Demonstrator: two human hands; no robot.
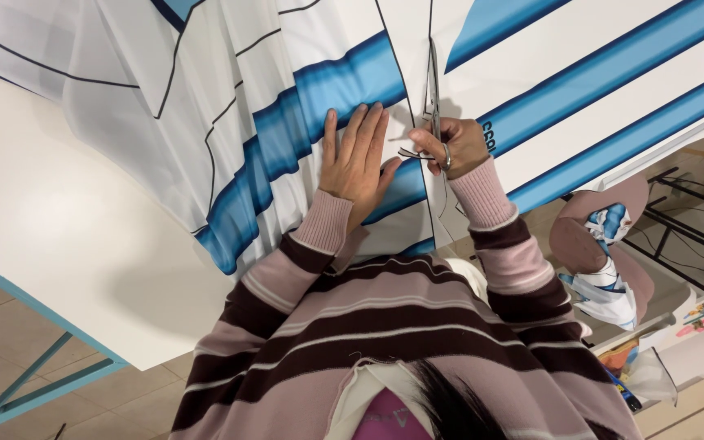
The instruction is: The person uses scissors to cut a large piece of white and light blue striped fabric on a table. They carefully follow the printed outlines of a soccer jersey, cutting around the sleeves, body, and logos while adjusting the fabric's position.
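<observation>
A large white fabric [531,57] with blue stripes and thin black outlines lies spread over a white table [59,236]. My left hand [356,159] presses flat on the fabric, fingers together, just left of a black line. My right hand [454,147] grips a pair of scissors [433,90] whose blades point away from me along that line. The two hands are a few centimetres apart. My striped pink and brown sleeves reach up from the bottom of the view.
The table has a teal edge [34,314] and legs at the lower left over a tiled floor. At the right stands a brownish chair [580,236] with blue and white fabric pieces on it. Dark metal frames and colourful items sit at the far right.
</observation>
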